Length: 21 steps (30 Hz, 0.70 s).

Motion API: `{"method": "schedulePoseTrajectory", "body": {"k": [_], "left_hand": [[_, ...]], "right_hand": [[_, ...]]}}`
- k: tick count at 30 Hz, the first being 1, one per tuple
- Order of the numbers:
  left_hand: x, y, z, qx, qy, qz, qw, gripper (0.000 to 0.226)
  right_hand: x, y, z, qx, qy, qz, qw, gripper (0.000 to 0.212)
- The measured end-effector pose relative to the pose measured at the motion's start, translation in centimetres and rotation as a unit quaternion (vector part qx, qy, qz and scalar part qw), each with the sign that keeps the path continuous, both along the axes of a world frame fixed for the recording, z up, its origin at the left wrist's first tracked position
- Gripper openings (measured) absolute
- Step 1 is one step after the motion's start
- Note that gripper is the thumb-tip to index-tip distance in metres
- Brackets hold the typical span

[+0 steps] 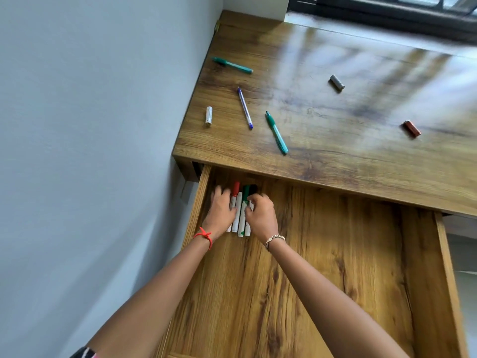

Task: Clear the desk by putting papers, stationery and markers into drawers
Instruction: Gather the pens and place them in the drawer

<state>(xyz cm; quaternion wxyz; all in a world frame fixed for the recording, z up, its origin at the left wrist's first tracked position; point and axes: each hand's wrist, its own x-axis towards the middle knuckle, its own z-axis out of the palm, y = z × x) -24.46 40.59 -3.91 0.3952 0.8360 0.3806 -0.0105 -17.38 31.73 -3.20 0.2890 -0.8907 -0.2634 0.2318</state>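
The markers (240, 215) lie side by side in the open drawer (335, 254), at the middle left of the frame. The left hand (220, 210) rests flat on them with stretched fingers. The right hand (260, 215) pinches the rightmost one with curled fingers. Higher up, pens (276, 133) and small cylinders (337, 83) lie scattered on the desk (335, 146).

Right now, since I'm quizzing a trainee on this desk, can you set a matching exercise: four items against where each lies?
Items:
1 markers
2 purple pen
3 grey cylinder
4 reddish-brown block

Places:
A far right of the desk
B in the open drawer
C beside the white cylinder
D mid-desk, towards the window

Pairs: 1-B, 2-C, 3-D, 4-A.
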Motion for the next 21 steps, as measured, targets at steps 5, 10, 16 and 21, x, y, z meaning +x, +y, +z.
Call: {"method": "schedulePoseTrajectory", "body": {"k": [5,10,16,21], "left_hand": [[1.3,2.2,3.5,0.131,-0.181,-0.009,0.975,0.026],[3.4,5.0,5.7,0.185,-0.231,-0.024,0.955,0.024],[6.8,7.6,5.5,0.185,-0.206,-0.046,0.96,0.024],[10.9,9.3,5.7,0.139,-0.108,-0.041,0.984,0.046]], "right_hand": [[1.7,1.4,4.0,0.12,-0.117,0.059,0.984,0.014],[5.1,3.3,6.3,0.169,-0.204,0.062,0.962,0.012],[9.1,4.6,7.0,0.147,-0.228,0.022,0.962,0.02],[11.9,5.6,6.1,0.0,-0.156,-0.014,0.988,0.038]]}}
